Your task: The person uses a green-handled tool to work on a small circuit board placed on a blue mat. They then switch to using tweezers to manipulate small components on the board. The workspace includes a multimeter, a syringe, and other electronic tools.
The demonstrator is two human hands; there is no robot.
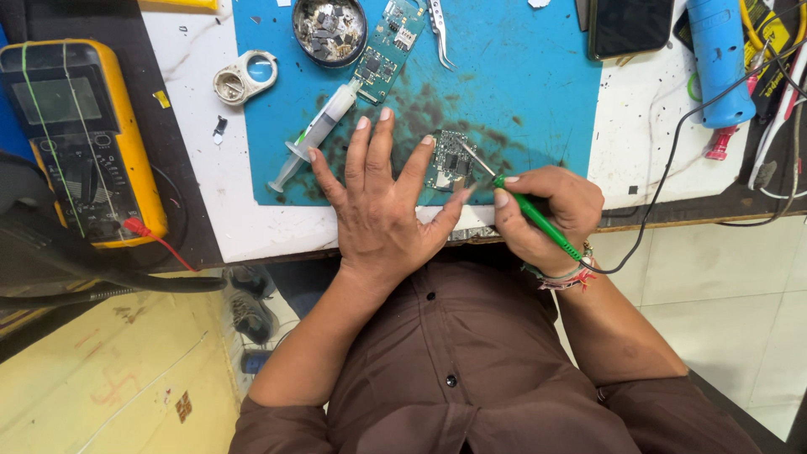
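Note:
A small green circuit board (451, 161) lies on a stained blue work mat (538, 92). My left hand (382, 202) lies flat on the mat with fingers spread, index fingertip and thumb pressing the board's left edge and lower corner. My right hand (551, 214) grips a green-handled soldering iron (538, 217) like a pen. Its metal tip touches the board's upper right part. A black cord runs from the iron's rear toward the right.
A clear syringe (315, 134) lies left of my left hand. A longer circuit board (387, 42), a round tin of parts (329, 29), tweezers (439, 29), a phone (630, 25), a yellow multimeter (80, 139) and a blue tool (720, 59) surround the mat.

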